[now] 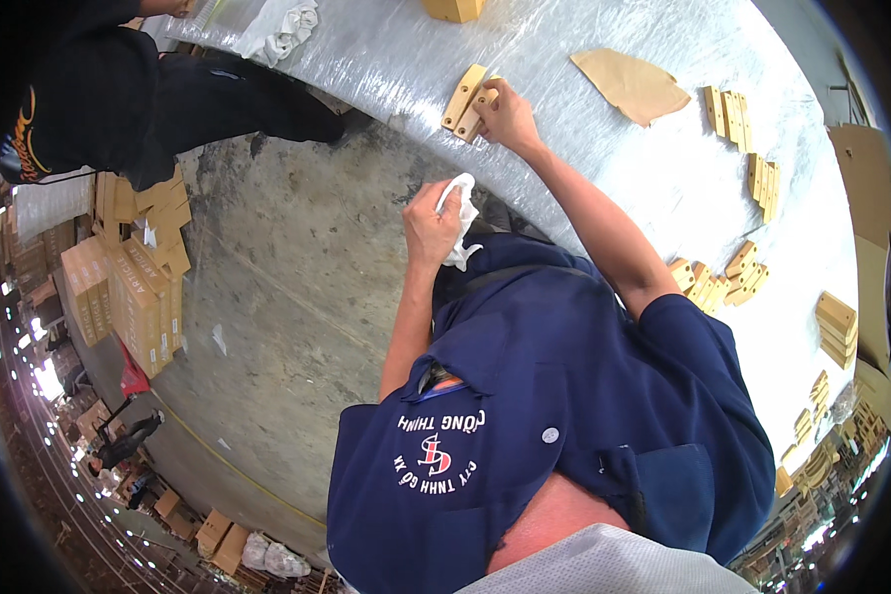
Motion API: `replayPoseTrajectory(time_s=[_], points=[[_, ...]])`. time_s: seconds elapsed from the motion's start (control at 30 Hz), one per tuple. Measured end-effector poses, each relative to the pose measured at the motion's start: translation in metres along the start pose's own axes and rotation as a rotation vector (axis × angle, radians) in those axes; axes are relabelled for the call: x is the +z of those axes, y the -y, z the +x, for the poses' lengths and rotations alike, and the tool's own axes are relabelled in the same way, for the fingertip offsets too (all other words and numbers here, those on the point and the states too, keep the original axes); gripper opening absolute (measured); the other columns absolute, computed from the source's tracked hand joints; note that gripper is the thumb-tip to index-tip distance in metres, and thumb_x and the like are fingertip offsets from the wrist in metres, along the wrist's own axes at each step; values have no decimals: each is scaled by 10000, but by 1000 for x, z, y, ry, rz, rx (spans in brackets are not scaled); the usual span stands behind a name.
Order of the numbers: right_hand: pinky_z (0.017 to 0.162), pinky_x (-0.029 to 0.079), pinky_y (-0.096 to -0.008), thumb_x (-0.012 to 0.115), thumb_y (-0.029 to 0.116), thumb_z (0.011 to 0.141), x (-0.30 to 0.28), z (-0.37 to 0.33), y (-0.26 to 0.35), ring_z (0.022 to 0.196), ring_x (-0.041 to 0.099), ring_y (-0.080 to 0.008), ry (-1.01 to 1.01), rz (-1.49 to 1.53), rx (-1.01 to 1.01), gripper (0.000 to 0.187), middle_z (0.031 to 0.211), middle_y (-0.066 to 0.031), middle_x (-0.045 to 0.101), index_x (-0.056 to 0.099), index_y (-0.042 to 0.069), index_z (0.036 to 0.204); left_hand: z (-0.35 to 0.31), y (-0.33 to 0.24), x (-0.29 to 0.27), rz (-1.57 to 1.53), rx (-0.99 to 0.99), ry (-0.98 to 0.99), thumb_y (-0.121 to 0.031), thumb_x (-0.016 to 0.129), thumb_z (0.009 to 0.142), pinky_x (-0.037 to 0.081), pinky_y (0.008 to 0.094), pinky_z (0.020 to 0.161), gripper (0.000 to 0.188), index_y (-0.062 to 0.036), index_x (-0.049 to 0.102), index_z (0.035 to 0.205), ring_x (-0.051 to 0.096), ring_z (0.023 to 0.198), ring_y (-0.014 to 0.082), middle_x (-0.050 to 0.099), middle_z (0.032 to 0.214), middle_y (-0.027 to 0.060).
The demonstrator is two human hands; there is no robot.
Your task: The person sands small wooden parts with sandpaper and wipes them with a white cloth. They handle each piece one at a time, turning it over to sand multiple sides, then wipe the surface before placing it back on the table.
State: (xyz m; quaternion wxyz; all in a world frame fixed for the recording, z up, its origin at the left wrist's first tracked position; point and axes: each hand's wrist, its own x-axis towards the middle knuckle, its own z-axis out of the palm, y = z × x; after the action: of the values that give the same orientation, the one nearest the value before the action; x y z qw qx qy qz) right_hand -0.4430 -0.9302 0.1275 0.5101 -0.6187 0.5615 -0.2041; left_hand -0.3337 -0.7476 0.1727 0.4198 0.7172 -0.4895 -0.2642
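My left hand [430,226] is closed around a crumpled white cloth [462,188], held off the table's near edge in front of my body. On the plastic-covered table [406,59], my right hand [511,119] grips a small wooden block [473,120] with drilled holes, fingers and thumb at its sides. Right beside it, to the left, lies a second wooden block [461,91] of the same kind, also with holes. My right palm hides part of the gripped block.
Brown paper [632,84] lies to the right of my right hand. Rows of wooden blocks [729,117] line the table's right side. A white rag [285,28] rests at the far left, near a person in dark clothes [238,99]. Cardboard boxes [139,297] stand on the floor.
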Motion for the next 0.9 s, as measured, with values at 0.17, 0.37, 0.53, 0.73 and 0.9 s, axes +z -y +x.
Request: replayPoseTrajectory(time_s=[0.17, 0.37, 0.53, 0.73, 0.9], points=[[689, 544, -360, 638, 148, 870, -27, -26, -28, 751, 701, -244, -14, 198, -124, 375, 840, -155, 687, 584, 32, 1222, -3, -1, 7, 12, 70, 100, -149, 649, 866, 511, 391, 719, 196, 16, 685, 966, 658, 817, 357, 663, 883, 184], [732, 532, -358, 645, 135, 879, -160, -151, -105, 853, 680, -240, -596, -123, -57, 324, 984, -149, 674, 615, 49, 1190, 1, -19, 34, -9, 134, 271, -106, 642, 867, 505, 376, 730, 176, 20, 683, 982, 657, 809, 321, 664, 900, 170], [836, 487, -417, 662, 223, 875, -208, -283, -171, 970, 597, -303, -967, -595, 366, 363, 1078, -159, 613, 600, 22, 1171, 19, -56, 66, -69, 308, 491, -95, 629, 887, 496, 358, 728, 161, 30, 660, 983, 637, 819, 306, 641, 927, 155], [1019, 358, -465, 732, 255, 803, -137, -287, -164, 1180, 475, -356, -936, -767, 362, 429, 1296, -156, 476, 613, 82, 1177, 45, -144, 108, -105, 716, 616, -57, 638, 883, 494, 324, 779, 171, 25, 674, 1028, 632, 920, 269, 642, 1088, 148], [1035, 345, -436, 714, 167, 774, -140, -274, -163, 1183, 488, -302, -858, -965, 291, 472, 1256, -118, 514, 595, 131, 1229, 59, -164, 130, -169, 645, 653, -51, 632, 897, 491, 272, 773, 183, 30, 666, 1057, 629, 885, 168, 674, 1006, 124]])
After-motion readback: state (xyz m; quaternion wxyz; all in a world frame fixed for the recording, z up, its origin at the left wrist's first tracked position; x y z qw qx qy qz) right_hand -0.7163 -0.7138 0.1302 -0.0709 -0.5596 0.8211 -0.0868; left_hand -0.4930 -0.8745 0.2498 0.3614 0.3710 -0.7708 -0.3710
